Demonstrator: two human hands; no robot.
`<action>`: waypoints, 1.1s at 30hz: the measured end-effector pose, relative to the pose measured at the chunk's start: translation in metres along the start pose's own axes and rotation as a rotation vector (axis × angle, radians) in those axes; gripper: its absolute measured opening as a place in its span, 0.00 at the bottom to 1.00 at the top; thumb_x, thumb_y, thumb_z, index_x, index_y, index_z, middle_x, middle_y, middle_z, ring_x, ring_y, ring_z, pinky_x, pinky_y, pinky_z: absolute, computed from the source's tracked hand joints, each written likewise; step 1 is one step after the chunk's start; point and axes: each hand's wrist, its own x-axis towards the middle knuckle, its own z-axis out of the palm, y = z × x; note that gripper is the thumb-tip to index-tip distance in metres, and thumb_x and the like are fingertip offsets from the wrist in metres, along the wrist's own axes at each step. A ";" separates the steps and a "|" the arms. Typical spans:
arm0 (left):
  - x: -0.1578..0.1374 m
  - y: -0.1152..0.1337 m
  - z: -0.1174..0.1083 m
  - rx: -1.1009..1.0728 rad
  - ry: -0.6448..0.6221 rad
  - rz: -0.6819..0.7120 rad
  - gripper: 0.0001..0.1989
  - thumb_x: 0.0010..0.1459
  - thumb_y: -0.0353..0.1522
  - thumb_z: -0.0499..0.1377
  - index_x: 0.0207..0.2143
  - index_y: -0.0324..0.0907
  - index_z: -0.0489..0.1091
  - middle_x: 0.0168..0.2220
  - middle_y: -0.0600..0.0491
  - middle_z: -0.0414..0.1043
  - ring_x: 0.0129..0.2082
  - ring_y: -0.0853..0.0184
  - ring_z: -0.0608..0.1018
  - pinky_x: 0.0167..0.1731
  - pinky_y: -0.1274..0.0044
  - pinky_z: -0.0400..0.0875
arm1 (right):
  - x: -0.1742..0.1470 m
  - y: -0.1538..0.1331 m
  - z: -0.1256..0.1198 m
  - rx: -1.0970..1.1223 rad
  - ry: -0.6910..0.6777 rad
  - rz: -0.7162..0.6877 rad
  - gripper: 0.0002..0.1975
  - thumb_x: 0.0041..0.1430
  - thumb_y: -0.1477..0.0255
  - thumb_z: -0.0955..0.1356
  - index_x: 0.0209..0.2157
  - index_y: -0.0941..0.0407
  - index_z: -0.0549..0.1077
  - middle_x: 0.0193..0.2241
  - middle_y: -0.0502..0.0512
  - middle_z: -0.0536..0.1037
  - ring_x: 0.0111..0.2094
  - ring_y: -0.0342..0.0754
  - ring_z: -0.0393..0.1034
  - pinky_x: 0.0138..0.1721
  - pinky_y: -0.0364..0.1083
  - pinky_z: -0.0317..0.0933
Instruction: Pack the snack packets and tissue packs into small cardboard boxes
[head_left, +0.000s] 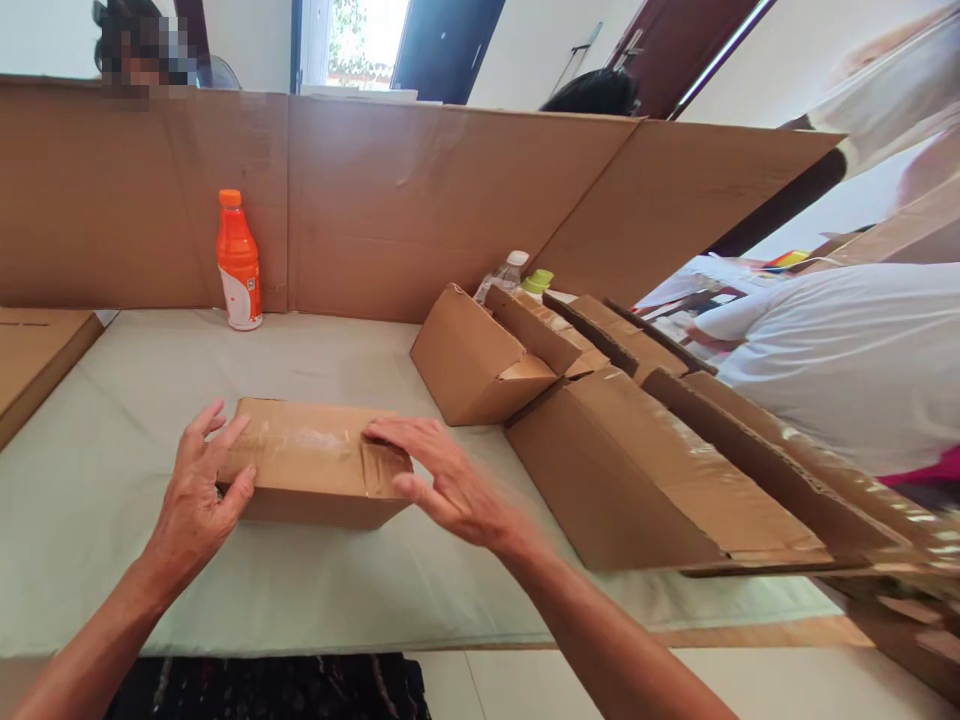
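A small closed cardboard box (304,465) lies on the pale cloth in front of me, with clear tape along its top. My left hand (206,475) grips its left end, thumb by the front edge and fingers over the top. At the right end, my right hand (435,475) holds the taped corner, fingers on top and thumb at the front. The palms hide parts of both box ends, and the box's underside is out of sight.
An orange bottle (240,265) stands by the cardboard partition (450,200). Several cardboard boxes (615,470) crowd the right side, with clear bottles (510,275) behind. Another flat box (41,360) lies at left on the pale cloth (337,590). A person in white (847,350) is at right.
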 end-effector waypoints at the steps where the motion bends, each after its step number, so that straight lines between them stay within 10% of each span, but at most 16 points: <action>1: 0.001 -0.002 0.001 -0.005 -0.030 0.034 0.17 0.67 0.32 0.53 0.57 0.45 0.68 0.62 0.44 0.64 0.60 0.57 0.71 0.57 0.62 0.72 | -0.007 -0.001 0.005 -0.030 -0.005 -0.028 0.29 0.70 0.52 0.58 0.64 0.54 0.66 0.60 0.64 0.73 0.63 0.59 0.64 0.61 0.62 0.59; 5: 0.001 -0.011 0.002 -0.050 -0.084 0.134 0.16 0.69 0.33 0.50 0.54 0.49 0.72 0.56 0.49 0.73 0.61 0.55 0.70 0.62 0.56 0.66 | -0.020 -0.001 0.018 -0.177 -0.041 -0.092 0.34 0.65 0.54 0.66 0.66 0.58 0.62 0.66 0.68 0.64 0.70 0.60 0.51 0.65 0.62 0.55; 11: -0.029 -0.031 0.004 -0.068 -0.106 -0.200 0.26 0.64 0.48 0.53 0.63 0.54 0.63 0.71 0.51 0.53 0.65 0.47 0.67 0.45 0.60 0.80 | -0.005 0.008 0.018 -0.261 -0.047 -0.126 0.32 0.59 0.64 0.73 0.63 0.59 0.67 0.63 0.66 0.68 0.69 0.56 0.53 0.68 0.57 0.53; 16: -0.047 -0.041 0.011 -0.068 -0.051 -0.498 0.35 0.60 0.55 0.54 0.66 0.56 0.59 0.55 0.49 0.75 0.46 0.51 0.82 0.36 0.63 0.82 | -0.013 -0.005 0.021 -0.326 0.030 -0.118 0.32 0.59 0.64 0.73 0.62 0.59 0.67 0.63 0.65 0.70 0.67 0.56 0.57 0.64 0.56 0.59; 20: -0.027 -0.014 0.030 -0.210 -0.124 -0.422 0.32 0.60 0.54 0.55 0.63 0.52 0.63 0.56 0.49 0.74 0.47 0.55 0.82 0.39 0.68 0.82 | -0.052 -0.021 0.006 -0.412 0.129 -0.048 0.29 0.61 0.64 0.71 0.61 0.61 0.68 0.60 0.66 0.72 0.64 0.59 0.62 0.58 0.57 0.65; 27: 0.044 0.076 0.150 -0.596 -0.324 -0.241 0.32 0.59 0.41 0.58 0.63 0.41 0.59 0.56 0.42 0.72 0.53 0.56 0.78 0.55 0.60 0.73 | -0.153 -0.049 -0.017 -0.781 0.434 0.272 0.26 0.65 0.67 0.68 0.62 0.60 0.65 0.56 0.67 0.75 0.58 0.59 0.68 0.53 0.57 0.66; 33: 0.052 0.143 0.244 -0.683 -0.440 -0.165 0.27 0.60 0.33 0.55 0.62 0.38 0.61 0.57 0.38 0.68 0.54 0.55 0.75 0.57 0.58 0.70 | -0.167 -0.036 -0.007 -0.938 0.566 0.441 0.28 0.68 0.63 0.66 0.65 0.58 0.61 0.56 0.68 0.74 0.58 0.62 0.67 0.53 0.59 0.64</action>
